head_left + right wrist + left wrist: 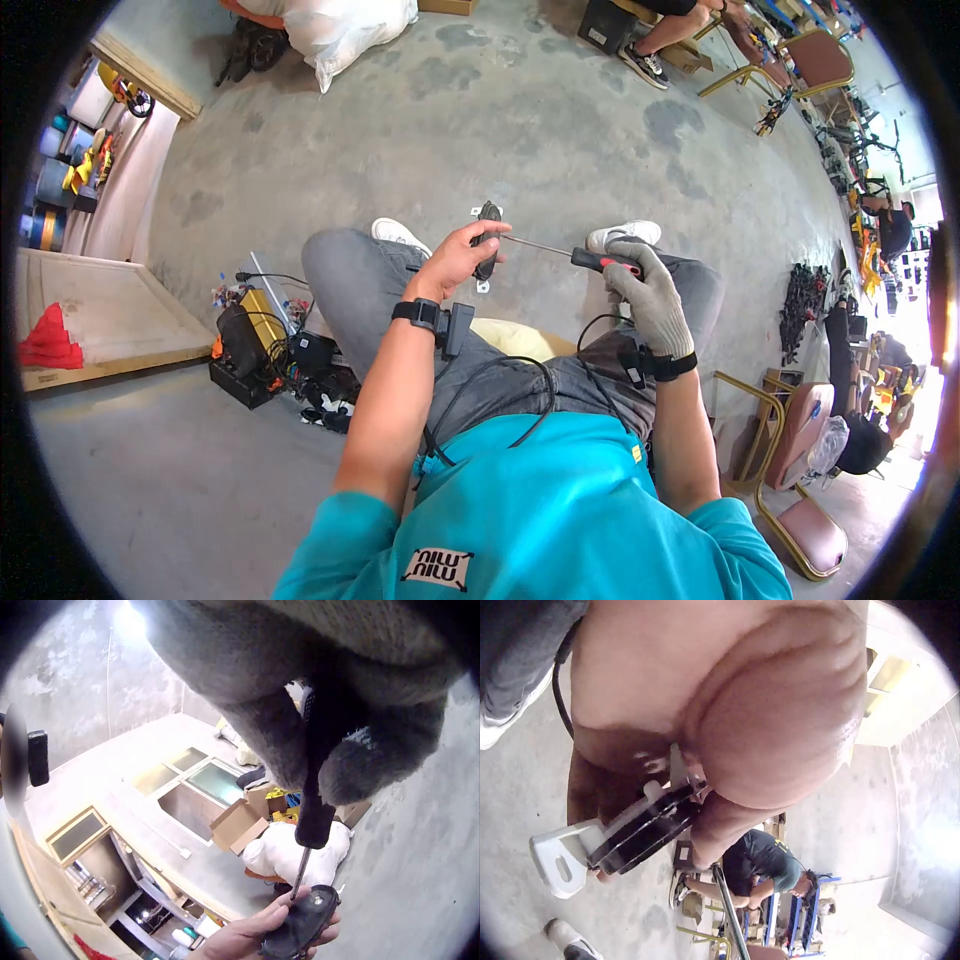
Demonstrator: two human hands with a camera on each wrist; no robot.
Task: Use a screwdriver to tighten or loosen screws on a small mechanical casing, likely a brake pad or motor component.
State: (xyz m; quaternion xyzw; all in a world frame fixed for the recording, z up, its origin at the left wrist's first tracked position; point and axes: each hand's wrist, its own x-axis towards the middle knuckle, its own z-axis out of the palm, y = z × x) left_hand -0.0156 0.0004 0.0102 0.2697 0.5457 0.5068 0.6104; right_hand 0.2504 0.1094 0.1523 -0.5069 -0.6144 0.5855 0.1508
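My bare left hand (455, 262) grips a black oval part (488, 213) between thumb and fingers, above the floor and in front of my lap. White tabs with slots, such as the white bracket (546, 862), stick out from its ends in the left wrist view. My right hand (655, 305), in a grey knit glove, holds a screwdriver (588, 260) by its black and red handle. The thin metal shaft points left, its tip right at the black part's edge beside the left fingers. In the right wrist view the dark handle (315, 825) emerges between gloved fingers.
Electronics and cables (310, 350) lie on the floor by my left knee. A low wooden-edged board (110, 310) stands further left. A chair (800, 450) is at the right. Ahead are a white sack (345, 30) and a seated person (680, 30).
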